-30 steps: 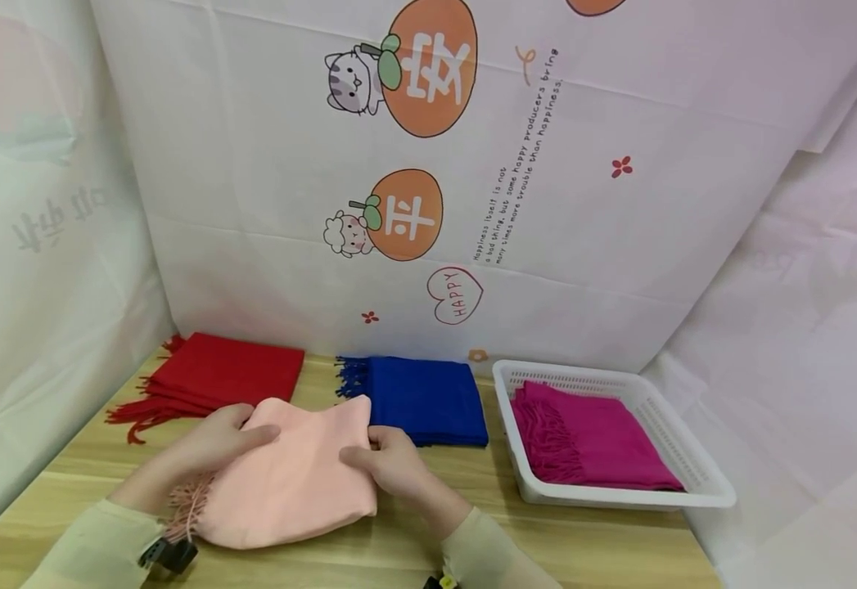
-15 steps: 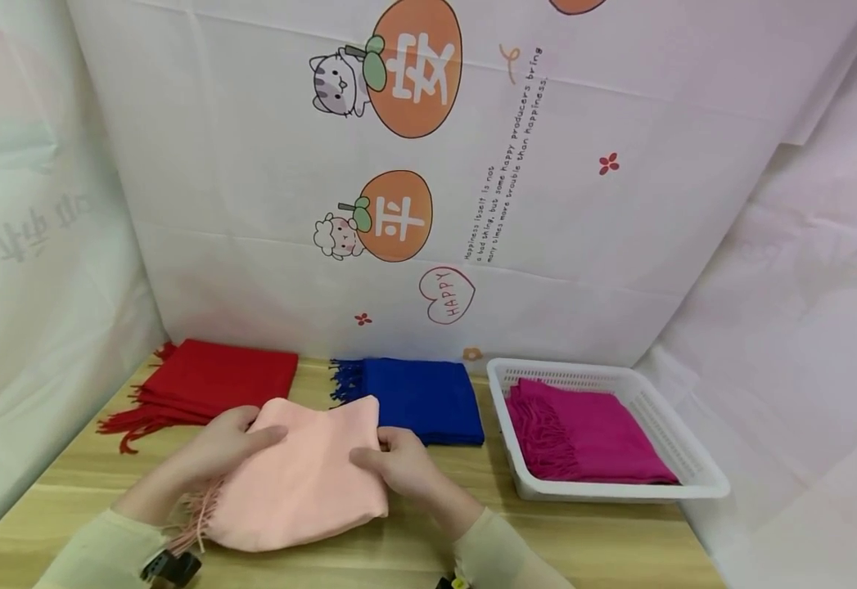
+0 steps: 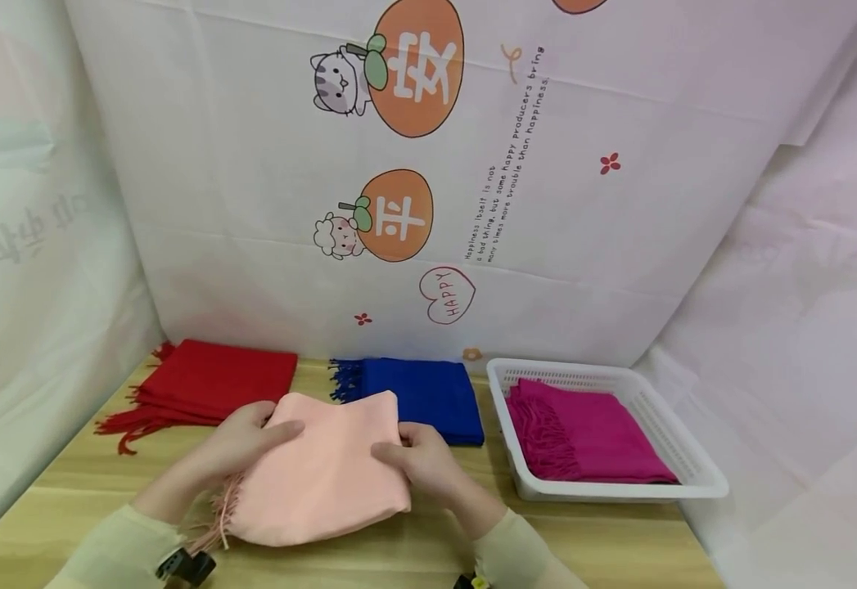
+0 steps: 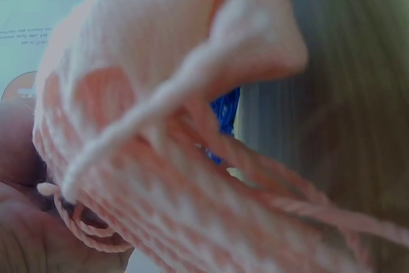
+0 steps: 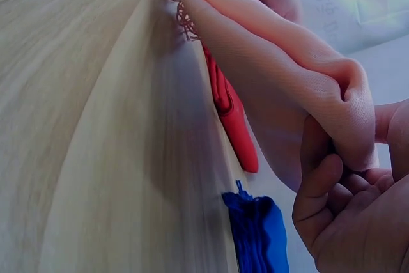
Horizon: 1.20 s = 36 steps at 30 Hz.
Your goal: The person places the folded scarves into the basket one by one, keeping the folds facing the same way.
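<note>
A folded pale pink scarf [image 3: 325,474] with a fringe on its left end is held up above the table between both hands. My left hand [image 3: 245,440] grips its left edge, thumb on top. Across from it, my right hand [image 3: 428,460] pinches the right edge, with the thumb on the near face and curled fingers behind. In the right wrist view the scarf [image 5: 287,81] hangs in thick layers over those fingers. Twisted pink fringe [image 4: 192,183] fills much of the left wrist view, where only part of the left hand [image 4: 25,222] shows.
Behind the hands lie a folded red scarf [image 3: 214,378] and a folded blue scarf [image 3: 424,397]. At right, a white plastic basket [image 3: 693,442] holds a folded magenta scarf [image 3: 601,433]. All rest on a wooden table [image 3: 590,540] enclosed by printed white cloth [image 3: 546,204].
Both hands have shifted a little to the right, carrying the pink scarf with them. The head view has swung slightly. The other scarves and the basket stay put.
</note>
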Each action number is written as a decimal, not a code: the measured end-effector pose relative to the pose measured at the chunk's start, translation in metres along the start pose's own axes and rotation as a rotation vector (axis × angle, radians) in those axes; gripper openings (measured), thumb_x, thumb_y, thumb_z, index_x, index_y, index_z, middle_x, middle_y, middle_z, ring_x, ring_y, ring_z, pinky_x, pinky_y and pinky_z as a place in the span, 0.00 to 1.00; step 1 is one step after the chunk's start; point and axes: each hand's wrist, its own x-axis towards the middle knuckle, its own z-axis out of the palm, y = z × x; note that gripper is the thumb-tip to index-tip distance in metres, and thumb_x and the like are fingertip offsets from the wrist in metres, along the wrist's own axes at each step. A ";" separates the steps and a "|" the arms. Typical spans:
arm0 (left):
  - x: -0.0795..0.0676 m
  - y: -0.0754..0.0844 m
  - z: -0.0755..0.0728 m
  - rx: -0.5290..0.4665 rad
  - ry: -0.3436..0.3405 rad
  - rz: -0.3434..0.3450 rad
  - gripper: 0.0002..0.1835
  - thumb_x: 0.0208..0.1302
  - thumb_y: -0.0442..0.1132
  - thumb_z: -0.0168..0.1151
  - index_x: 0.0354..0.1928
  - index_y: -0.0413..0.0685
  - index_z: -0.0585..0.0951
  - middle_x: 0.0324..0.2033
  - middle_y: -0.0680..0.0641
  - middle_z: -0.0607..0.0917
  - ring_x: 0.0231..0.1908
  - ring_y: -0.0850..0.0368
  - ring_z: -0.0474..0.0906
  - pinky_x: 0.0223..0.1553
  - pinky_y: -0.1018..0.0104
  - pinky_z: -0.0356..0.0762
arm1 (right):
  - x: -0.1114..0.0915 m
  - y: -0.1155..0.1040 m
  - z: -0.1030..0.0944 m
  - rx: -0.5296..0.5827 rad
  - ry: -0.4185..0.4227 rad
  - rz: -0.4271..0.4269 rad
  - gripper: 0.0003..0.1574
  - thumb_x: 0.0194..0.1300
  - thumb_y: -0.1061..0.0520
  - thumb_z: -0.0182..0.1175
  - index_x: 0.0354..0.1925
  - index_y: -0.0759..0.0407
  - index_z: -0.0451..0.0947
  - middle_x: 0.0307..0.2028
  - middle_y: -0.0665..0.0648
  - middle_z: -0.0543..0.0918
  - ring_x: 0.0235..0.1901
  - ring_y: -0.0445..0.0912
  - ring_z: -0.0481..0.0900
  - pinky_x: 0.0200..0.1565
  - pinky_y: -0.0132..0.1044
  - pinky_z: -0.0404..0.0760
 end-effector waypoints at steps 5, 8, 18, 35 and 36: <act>0.002 0.006 0.008 -0.030 0.008 0.028 0.30 0.78 0.55 0.71 0.60 0.32 0.80 0.43 0.43 0.85 0.40 0.50 0.81 0.41 0.55 0.82 | -0.002 0.002 -0.010 -0.004 0.004 0.007 0.21 0.77 0.52 0.71 0.56 0.67 0.87 0.34 0.55 0.91 0.27 0.43 0.88 0.31 0.36 0.87; 0.003 0.009 0.012 -0.037 0.001 0.035 0.31 0.79 0.55 0.70 0.63 0.31 0.80 0.46 0.43 0.86 0.41 0.51 0.82 0.42 0.56 0.82 | -0.003 0.004 -0.014 -0.009 0.007 0.014 0.21 0.78 0.51 0.71 0.57 0.67 0.87 0.35 0.55 0.91 0.28 0.44 0.89 0.32 0.37 0.88; 0.006 0.016 0.019 -0.042 -0.006 0.053 0.29 0.79 0.55 0.70 0.63 0.34 0.83 0.47 0.44 0.87 0.42 0.51 0.83 0.43 0.56 0.83 | -0.006 0.009 -0.022 -0.011 0.023 -0.001 0.21 0.77 0.52 0.71 0.56 0.68 0.87 0.34 0.54 0.90 0.28 0.44 0.88 0.32 0.37 0.88; 0.011 0.024 0.035 -0.076 0.019 0.120 0.26 0.79 0.54 0.70 0.61 0.38 0.85 0.44 0.46 0.89 0.40 0.53 0.84 0.42 0.56 0.84 | -0.016 0.007 -0.043 -0.007 0.021 -0.002 0.22 0.77 0.51 0.71 0.56 0.68 0.86 0.34 0.56 0.90 0.29 0.45 0.89 0.33 0.39 0.88; 0.011 0.025 0.036 -0.085 0.017 0.119 0.25 0.79 0.54 0.70 0.60 0.38 0.85 0.43 0.46 0.88 0.39 0.52 0.84 0.42 0.56 0.84 | -0.016 0.006 -0.044 -0.009 0.021 -0.003 0.23 0.77 0.50 0.71 0.56 0.68 0.86 0.34 0.56 0.90 0.29 0.45 0.89 0.33 0.39 0.88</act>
